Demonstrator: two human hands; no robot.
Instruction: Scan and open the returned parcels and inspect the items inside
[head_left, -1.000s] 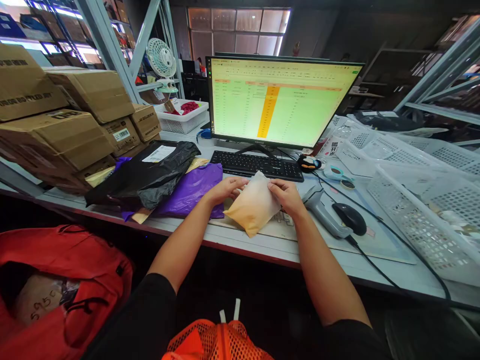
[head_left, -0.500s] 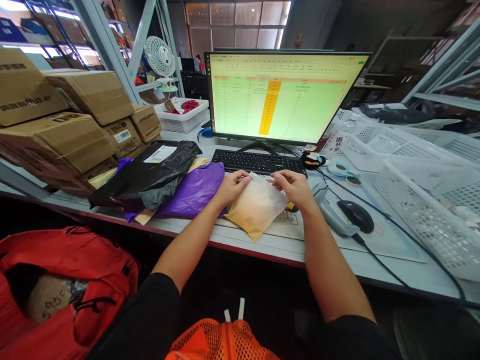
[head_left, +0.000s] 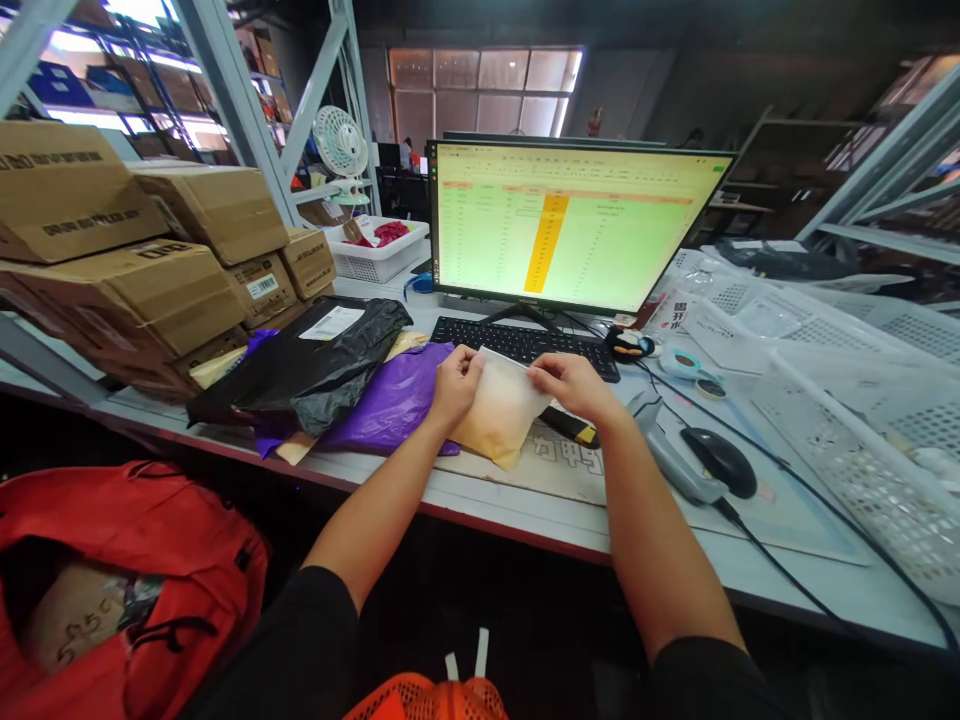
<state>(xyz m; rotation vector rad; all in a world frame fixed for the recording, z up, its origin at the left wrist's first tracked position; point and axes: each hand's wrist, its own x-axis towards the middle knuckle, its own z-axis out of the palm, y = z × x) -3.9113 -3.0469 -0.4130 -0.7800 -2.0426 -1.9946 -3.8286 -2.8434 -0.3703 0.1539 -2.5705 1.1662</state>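
A small padded envelope (head_left: 501, 412), pale at the top and yellow-tan below, hangs tilted between my two hands over the desk's front part. My left hand (head_left: 456, 388) is closed on its upper left corner. With thumb and fingers, my right hand (head_left: 574, 385) pinches the upper right edge. Just behind the envelope, partly under my right hand, lies a black and yellow box cutter (head_left: 571, 426). A purple mailing bag (head_left: 386, 395) is beside my left hand, next to a black plastic parcel (head_left: 300, 365).
Behind my hands are a keyboard (head_left: 487, 335) and a monitor (head_left: 570, 230). A grey scanner (head_left: 671, 455) and black mouse (head_left: 718, 462) lie to the right, with white baskets (head_left: 847, 440) beyond. Cardboard boxes (head_left: 112, 290) are stacked left; a red bag (head_left: 187, 540) sits below the desk edge.
The envelope and both hands have shifted slightly left, and more of the box cutter shows. The whole view has tilted up a little. Both hands keep their hold.
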